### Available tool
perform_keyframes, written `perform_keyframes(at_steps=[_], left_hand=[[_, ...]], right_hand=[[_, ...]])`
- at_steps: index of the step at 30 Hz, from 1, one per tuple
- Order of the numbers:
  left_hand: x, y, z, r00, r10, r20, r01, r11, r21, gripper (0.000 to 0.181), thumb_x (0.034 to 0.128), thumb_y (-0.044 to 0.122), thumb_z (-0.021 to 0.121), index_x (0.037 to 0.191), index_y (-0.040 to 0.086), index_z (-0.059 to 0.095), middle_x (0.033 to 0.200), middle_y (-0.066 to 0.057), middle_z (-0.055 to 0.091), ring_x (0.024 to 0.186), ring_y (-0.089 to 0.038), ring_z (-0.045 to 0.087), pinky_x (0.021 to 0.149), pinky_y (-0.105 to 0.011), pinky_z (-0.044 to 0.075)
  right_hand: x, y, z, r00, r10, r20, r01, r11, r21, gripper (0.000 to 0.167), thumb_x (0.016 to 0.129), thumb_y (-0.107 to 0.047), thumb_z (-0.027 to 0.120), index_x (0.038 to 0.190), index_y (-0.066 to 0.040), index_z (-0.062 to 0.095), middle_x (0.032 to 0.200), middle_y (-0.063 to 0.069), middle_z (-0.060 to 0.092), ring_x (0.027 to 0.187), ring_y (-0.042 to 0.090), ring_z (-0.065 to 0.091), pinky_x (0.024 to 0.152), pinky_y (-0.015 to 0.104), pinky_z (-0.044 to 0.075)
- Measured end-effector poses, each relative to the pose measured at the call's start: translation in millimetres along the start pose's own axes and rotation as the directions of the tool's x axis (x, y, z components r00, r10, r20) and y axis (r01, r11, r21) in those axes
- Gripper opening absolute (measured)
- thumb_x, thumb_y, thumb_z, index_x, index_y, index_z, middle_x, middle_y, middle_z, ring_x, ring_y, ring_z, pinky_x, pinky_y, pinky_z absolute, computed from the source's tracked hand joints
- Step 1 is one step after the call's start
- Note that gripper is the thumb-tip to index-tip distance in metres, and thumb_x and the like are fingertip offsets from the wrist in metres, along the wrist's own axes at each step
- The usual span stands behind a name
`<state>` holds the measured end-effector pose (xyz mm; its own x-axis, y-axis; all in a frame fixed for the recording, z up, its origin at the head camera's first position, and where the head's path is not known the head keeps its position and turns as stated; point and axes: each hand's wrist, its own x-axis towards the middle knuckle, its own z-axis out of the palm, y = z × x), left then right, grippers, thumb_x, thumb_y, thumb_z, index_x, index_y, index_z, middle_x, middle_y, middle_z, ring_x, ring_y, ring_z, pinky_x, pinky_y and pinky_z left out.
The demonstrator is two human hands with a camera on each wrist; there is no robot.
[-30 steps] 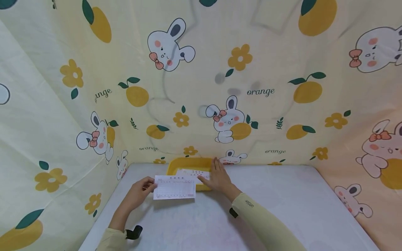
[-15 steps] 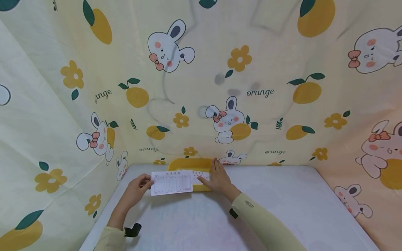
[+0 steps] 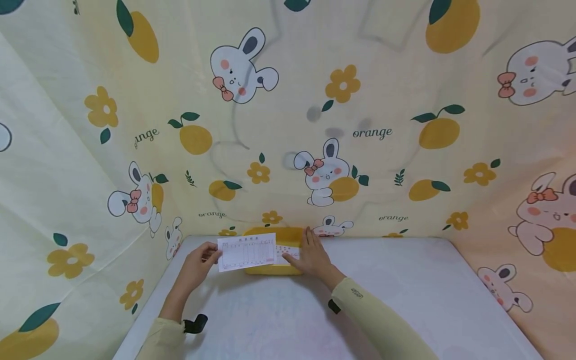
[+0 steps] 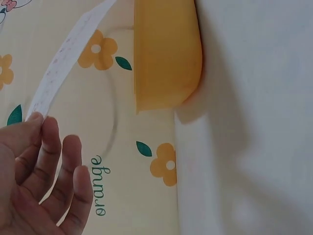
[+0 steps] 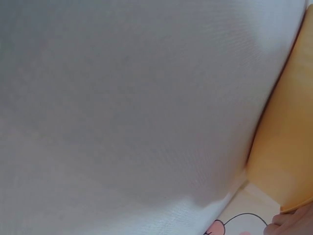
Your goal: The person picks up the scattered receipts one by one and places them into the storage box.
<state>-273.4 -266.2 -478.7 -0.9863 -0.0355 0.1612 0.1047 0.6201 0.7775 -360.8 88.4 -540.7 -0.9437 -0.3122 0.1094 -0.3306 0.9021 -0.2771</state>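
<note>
A white printed form (image 3: 246,252) is pinched at its left edge between the thumb and fingers of my left hand (image 3: 198,265). It is raised in front of a yellow plastic tray (image 3: 272,270) and covers much of the tray's left side. In the left wrist view the form (image 4: 63,61) appears nearly edge-on, above the left hand (image 4: 49,181). Another paper with red marks (image 3: 284,249) shows inside the tray. My right hand (image 3: 316,259) rests at the tray's right end, fingers straight, thumb reaching over the paper. Only fingertips of the right hand (image 5: 295,223) appear in the right wrist view.
The tray stands at the back edge of a white table (image 3: 382,290). A cloth backdrop (image 3: 382,170) with rabbits and oranges rises behind and at both sides. Dark straps with black pieces (image 3: 196,324) sit at the wrists.
My left hand has lifted the form upward and slightly left, and tilted its right side up. More of the tray's front shows below it. My right hand has stayed on the tray.
</note>
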Motion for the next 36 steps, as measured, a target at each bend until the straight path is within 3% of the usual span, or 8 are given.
perform_keyframes(at_steps=[11,18,26,36], left_hand=[[9.7,4.7,8.1,0.996,0.066,-0.056,-0.066,0.998,0.002,0.02,0.1089,0.017,0.066,0.121,0.001,0.069,0.104,-0.01,0.074,0.092,-0.024,0.071,0.08,-0.032,0.056],[16.8,5.5,14.6,0.999,0.039,-0.027,-0.04,0.999,-0.035,0.022,0.1093,0.018,0.066,0.124,0.002,0.068,0.108,-0.012,0.073,0.099,-0.036,0.071,0.079,-0.03,0.056],[27.0,5.9,25.6,1.0,0.031,-0.005,-0.031,0.999,-0.013,0.024,0.109,0.019,0.066,0.126,0.002,0.068,0.108,-0.011,0.073,0.093,-0.023,0.07,0.079,-0.032,0.056],[41.9,11.6,39.6,0.999,0.027,0.029,-0.027,0.999,0.019,0.028,0.1089,0.022,0.067,0.128,0.001,0.068,0.108,-0.01,0.073,0.095,-0.026,0.07,0.082,-0.037,0.057]], right_hand=[[-4.3,-1,-3,1.0,-0.01,-0.024,0.01,1.0,0.016,0.12,0.099,-0.081,0.045,0.167,0.012,0.011,0.176,0.03,0.006,0.165,0.042,0.013,0.134,0.05,0.016],[-3.7,-1,-3,1.0,-0.008,-0.016,0.008,1.0,0.002,0.12,0.098,-0.082,0.044,0.167,0.011,0.011,0.176,0.029,0.006,0.165,0.042,0.013,0.134,0.05,0.016],[-3.7,-1,-3,1.0,-0.013,-0.018,0.012,1.0,-0.012,0.12,0.098,-0.082,0.043,0.167,0.011,0.01,0.176,0.029,0.006,0.165,0.042,0.013,0.134,0.05,0.015],[-3.5,-1,-4,1.0,-0.021,-0.02,0.022,1.0,0.009,0.119,0.098,-0.08,0.047,0.167,0.011,0.012,0.176,0.029,0.005,0.165,0.042,0.013,0.134,0.051,0.017]])
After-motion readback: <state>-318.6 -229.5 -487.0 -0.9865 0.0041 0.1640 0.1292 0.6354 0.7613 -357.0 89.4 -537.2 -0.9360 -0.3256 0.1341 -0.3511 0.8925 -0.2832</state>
